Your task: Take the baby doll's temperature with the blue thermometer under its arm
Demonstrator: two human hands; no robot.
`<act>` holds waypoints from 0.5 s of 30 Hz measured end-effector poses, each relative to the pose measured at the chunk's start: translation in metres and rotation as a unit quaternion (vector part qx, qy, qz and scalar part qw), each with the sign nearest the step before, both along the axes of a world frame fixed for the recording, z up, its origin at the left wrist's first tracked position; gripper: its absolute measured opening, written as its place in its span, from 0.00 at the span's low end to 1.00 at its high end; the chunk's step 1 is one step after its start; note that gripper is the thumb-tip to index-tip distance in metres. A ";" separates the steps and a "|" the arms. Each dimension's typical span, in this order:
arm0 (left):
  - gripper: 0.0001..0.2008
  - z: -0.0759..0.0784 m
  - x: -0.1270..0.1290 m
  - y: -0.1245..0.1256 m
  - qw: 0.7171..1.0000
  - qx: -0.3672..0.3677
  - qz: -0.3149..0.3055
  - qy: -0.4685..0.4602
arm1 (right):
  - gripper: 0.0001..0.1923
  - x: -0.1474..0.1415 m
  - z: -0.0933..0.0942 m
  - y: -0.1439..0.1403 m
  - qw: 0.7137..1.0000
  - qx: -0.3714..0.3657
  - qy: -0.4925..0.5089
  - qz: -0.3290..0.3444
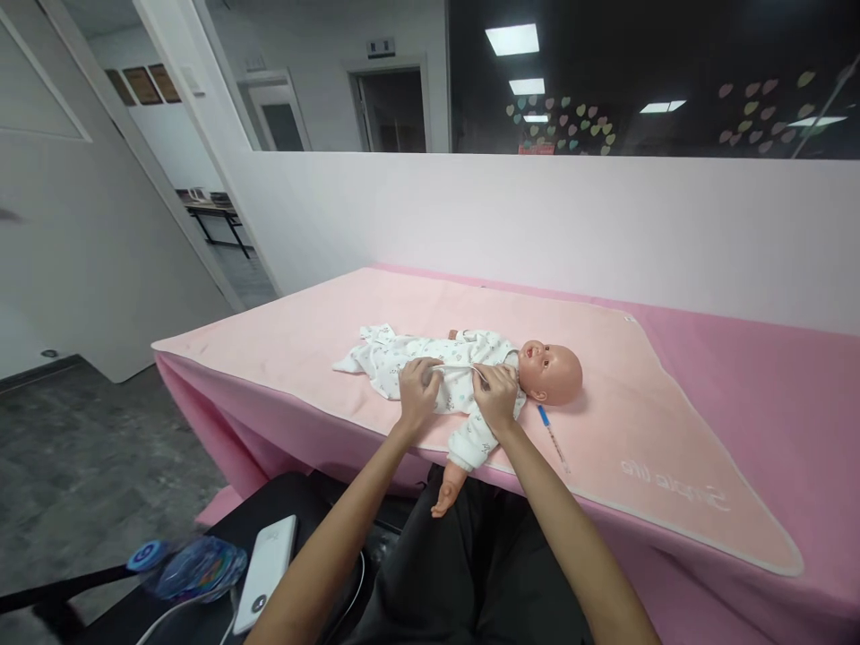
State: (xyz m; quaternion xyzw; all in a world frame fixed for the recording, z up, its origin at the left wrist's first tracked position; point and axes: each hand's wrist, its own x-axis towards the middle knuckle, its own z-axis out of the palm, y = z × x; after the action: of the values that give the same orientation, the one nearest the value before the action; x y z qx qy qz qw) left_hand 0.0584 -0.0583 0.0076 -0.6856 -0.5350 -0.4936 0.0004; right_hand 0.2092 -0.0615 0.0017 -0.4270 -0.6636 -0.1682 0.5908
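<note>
A baby doll (557, 374) lies on its back, its head to the right, dressed in a white patterned onesie (393, 358). My left hand (420, 391) is closed at the onesie's middle, with thumb and fingers pinching its white edge. At the chest, near the doll's neck, my right hand (497, 394) pinches the same edge. A narrow white strip of the cloth stretches between my two hands. One doll arm (451, 488) hangs over the table's front edge. Just below the head lies a thin clear stick with a blue end (554, 439), resembling a thermometer.
A light pink mat (645, 421) covers much of the pink-draped table (759, 385), against a white wall with a window. On a black chair at lower left are a white power bank (267, 573) with a cable and a plastic bottle (194, 566).
</note>
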 end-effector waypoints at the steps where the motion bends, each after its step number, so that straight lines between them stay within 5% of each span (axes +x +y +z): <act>1: 0.10 0.000 -0.002 0.000 1.000 -0.007 -0.002 -0.012 | 0.08 0.000 0.000 0.000 1.000 -0.005 0.001 -0.002; 15: 0.13 -0.001 -0.002 -0.004 0.998 -0.004 -0.046 -0.041 | 0.09 0.001 -0.005 0.003 1.000 -0.016 -0.001 -0.012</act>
State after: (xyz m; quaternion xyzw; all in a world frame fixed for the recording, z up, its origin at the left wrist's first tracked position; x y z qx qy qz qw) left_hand 0.0564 -0.0626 0.0069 -0.6887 -0.5043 -0.5188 -0.0466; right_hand 0.2097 -0.0588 -0.0032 -0.4444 -0.6615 -0.1654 0.5810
